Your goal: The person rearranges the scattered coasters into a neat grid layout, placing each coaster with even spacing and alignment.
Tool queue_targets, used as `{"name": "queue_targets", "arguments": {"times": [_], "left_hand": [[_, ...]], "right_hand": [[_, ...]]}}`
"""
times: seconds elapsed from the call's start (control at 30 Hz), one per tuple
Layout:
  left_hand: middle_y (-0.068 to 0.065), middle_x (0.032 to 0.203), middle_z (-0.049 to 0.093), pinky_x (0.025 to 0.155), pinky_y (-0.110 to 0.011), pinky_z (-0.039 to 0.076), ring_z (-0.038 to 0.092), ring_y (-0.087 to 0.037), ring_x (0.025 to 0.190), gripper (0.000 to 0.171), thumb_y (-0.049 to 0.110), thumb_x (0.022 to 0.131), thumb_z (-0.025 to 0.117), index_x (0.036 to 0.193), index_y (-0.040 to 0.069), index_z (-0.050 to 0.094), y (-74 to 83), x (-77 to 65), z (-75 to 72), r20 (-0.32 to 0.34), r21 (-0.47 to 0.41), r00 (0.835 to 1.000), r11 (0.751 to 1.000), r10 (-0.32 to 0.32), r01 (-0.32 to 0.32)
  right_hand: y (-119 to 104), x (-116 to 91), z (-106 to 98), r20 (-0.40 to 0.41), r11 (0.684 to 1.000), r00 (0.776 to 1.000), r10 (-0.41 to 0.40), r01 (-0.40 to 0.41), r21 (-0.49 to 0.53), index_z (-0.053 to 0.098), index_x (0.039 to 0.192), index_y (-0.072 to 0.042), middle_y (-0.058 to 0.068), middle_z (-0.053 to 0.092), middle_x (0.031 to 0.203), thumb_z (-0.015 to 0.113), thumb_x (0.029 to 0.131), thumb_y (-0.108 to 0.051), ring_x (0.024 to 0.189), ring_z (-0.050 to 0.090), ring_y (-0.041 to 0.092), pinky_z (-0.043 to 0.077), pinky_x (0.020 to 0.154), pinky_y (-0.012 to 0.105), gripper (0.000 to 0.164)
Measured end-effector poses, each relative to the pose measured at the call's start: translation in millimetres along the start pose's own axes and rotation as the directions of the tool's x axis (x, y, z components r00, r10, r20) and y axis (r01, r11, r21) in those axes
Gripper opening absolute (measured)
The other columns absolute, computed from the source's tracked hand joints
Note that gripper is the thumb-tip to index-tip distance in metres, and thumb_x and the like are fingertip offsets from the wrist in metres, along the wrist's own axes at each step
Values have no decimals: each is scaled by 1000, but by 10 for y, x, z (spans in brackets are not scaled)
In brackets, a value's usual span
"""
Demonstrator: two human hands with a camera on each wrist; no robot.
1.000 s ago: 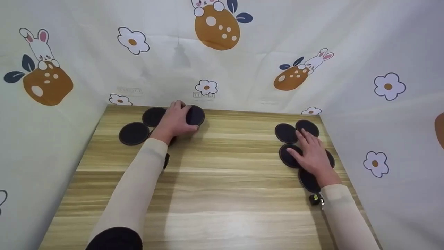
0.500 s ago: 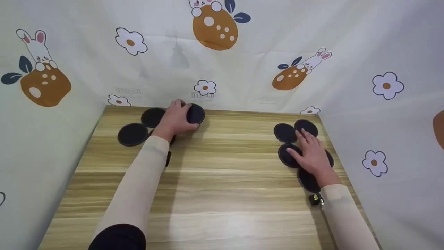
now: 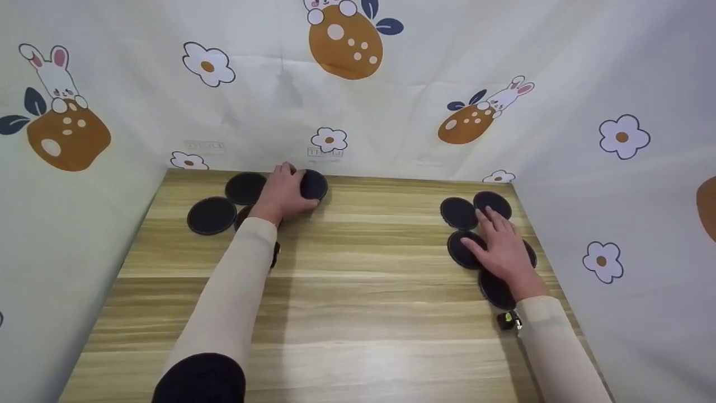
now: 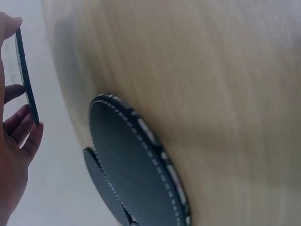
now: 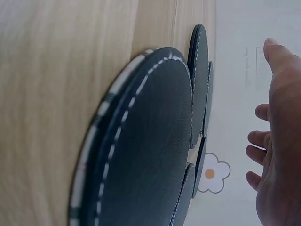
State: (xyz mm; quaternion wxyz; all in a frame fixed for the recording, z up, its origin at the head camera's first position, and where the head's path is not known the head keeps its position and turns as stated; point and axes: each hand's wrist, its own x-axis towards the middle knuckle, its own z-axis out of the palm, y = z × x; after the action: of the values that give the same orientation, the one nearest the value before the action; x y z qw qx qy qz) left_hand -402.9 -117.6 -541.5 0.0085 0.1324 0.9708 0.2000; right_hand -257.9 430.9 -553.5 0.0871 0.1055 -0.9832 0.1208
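Observation:
In the head view, my left hand [image 3: 282, 196] grips a round black stitched coaster [image 3: 314, 184] by its edges near the back of the table. The left wrist view shows this held coaster [image 4: 27, 80] raised off the wood, between thumb and fingertips. Below and left of that hand lie more black coasters [image 3: 211, 215], partly covered by the hand and sleeve. On the right, my right hand [image 3: 503, 249] hovers over another cluster of coasters [image 3: 458, 212]. Its fingers are spread and relaxed, and in the right wrist view they stand apart from the nearest coaster [image 5: 146, 136].
A wooden table [image 3: 347, 291] fills the lower view. Light fabric walls [image 3: 391, 112] printed with rabbits and flowers enclose it at the back and sides. A small black device [image 3: 508, 320] sits at the right wrist. A dark round shape [image 3: 200, 380] overlaps the left sleeve.
The head view has shifted slightly, and the left forearm has swung a little to the right. The left hand keeps its grip on the coaster; the right hand stays over its cluster.

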Motion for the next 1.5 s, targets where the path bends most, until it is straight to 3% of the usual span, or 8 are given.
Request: {"name": "queue_targets", "arguments": {"times": [0.4, 0.93, 1.2, 1.5], "left_hand": [[-27, 142, 46, 112, -62, 44, 45, -44, 131, 93, 54, 84, 79, 155, -2, 57, 35, 106, 178, 1, 20, 999, 999, -37, 37], [-31, 146, 46, 120, -58, 41, 44, -47, 137, 93, 53, 89, 81, 154, -8, 55, 65, 99, 241, 29, 27, 999, 999, -45, 44], [-33, 157, 39, 123, -57, 39, 38, -48, 147, 96, 56, 93, 76, 160, -7, 49, 54, 133, 282, 70, 37, 995, 997, -66, 64], [-32, 161, 39, 126, -59, 35, 36, -49, 152, 94, 57, 98, 73, 163, -5, 47, 36, 115, 305, 72, 21, 995, 997, -76, 74]], "right_hand": [[23, -13, 15, 8, 1000, 1000, 14, -14, 7, 40, 171, -7, 24, 30, 178, 63, 106, -64, 162, 28, 51, 20, 127, 75, 90], [46, -25, 28, 9, 1000, 1000, -2, 2, -18, 41, 170, -4, 27, 32, 176, 63, 107, -63, 161, 30, 50, 20, 128, 73, 89], [45, -48, 56, 13, 1000, 1000, 9, -9, 1, 42, 170, -7, 25, 31, 177, 65, 106, -61, 161, 30, 50, 21, 128, 72, 87], [47, -39, 76, 5, 1000, 1000, 1, -1, 6, 42, 170, -7, 24, 32, 177, 66, 106, -60, 160, 32, 51, 21, 128, 71, 86]]}}
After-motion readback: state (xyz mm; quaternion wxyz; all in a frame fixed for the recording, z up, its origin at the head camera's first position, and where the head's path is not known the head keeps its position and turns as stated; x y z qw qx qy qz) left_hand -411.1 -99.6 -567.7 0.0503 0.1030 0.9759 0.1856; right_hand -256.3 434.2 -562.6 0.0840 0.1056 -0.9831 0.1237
